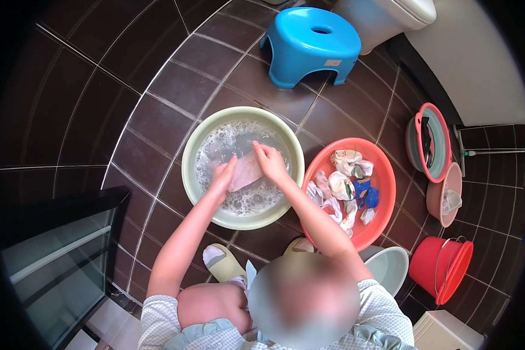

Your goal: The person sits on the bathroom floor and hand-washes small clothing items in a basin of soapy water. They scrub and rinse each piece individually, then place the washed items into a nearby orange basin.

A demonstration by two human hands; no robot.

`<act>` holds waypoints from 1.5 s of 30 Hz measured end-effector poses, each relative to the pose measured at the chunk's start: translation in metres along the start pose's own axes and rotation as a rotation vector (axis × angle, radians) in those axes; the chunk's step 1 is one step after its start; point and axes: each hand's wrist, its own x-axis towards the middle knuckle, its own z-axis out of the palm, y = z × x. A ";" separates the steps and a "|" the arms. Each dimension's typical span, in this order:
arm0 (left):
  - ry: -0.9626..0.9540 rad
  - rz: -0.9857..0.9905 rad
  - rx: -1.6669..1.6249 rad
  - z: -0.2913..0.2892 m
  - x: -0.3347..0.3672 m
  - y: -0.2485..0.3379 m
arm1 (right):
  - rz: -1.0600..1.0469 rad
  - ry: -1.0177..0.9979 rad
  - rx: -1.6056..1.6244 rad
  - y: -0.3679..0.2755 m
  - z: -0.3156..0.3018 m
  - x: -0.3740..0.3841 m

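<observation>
Between my two hands a wet, pale pink cloth piece [247, 171] is stretched over the soapy water; whether it is a sock or another small garment cannot be made out. My left hand [222, 177] grips its left end, and my right hand [268, 161] pinches the upper right end. Both hands are inside the round pale green basin [187, 169], where grey water carries foam and bubbles. Close to my right forearm stands a coral basin [385, 181] with several small crumpled garments [340, 185] in white, pink and blue.
A blue plastic stool [297, 35] stands beyond the basins, near a white toilet [385, 20]. On the right are a folding basin [415, 143], a pink basin [435, 201], a red bucket [431, 265] and a pale basin [394, 271]. Dark tiles [178, 87] cover the floor.
</observation>
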 end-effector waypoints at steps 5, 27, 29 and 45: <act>0.113 0.469 0.694 -0.028 0.020 -0.004 | -0.182 -0.078 -0.187 0.017 -0.021 0.005; 0.053 -0.051 -0.210 0.044 -0.020 0.007 | -0.092 0.192 0.107 -0.029 0.029 -0.032; 0.023 0.009 -0.168 0.042 -0.018 0.004 | -0.084 0.190 0.182 -0.032 0.025 -0.029; -0.081 0.062 -0.237 0.035 -0.021 0.001 | -0.141 0.146 -0.061 -0.028 0.020 -0.025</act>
